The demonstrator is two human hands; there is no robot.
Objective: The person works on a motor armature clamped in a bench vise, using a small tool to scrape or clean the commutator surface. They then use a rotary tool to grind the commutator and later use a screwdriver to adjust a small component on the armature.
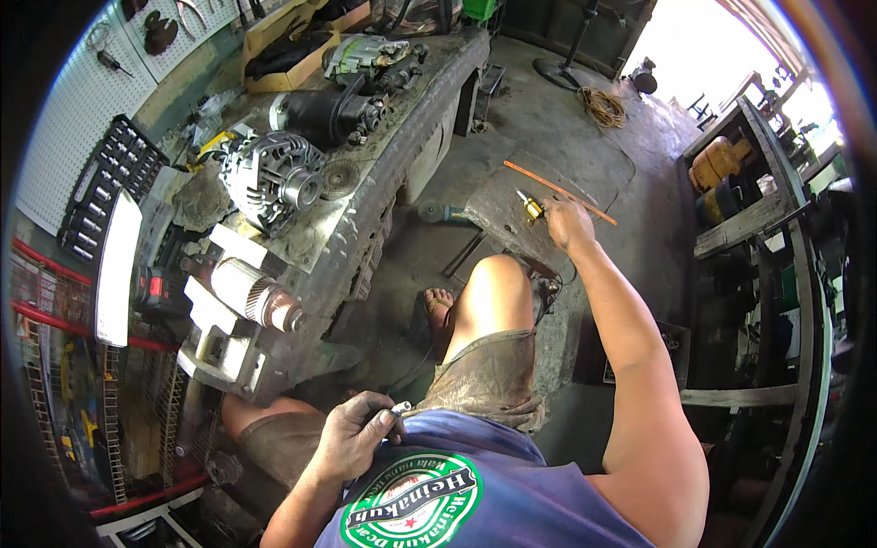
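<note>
Two hands in use, well apart. Left hand (361,427): fingers closed on a small metal cylinder (400,408), held near the shirt front, above the lap; its far end is hidden by the fingers, so its exact kind is not confirmed. Right hand (568,222): arm outstretched, fingers at the handle of a yellow-handled screwdriver (533,208) over a low worn board (498,203); cannot tell whether the grip is firm or only contact. An orange strip (559,192), possibly a hacksaw blade, lies across the same board, just beyond the tool. An angle grinder (443,214) is on the floor beside the board, untouched. Progress, as judged: small part in hand, tool reached; no contact between the two, so whatever the tool does to the part is not under way at this moment. Reads as a pause between steps; whether the cylinder is finished or unworked cannot be told. On the workbench (402,137): an alternator (268,178), outwardly assembled, and a bare armature (251,290) outside any housing. Reassembly of the armature, if intended, would therefore be outstanding. Neither hand is near these units.
</note>
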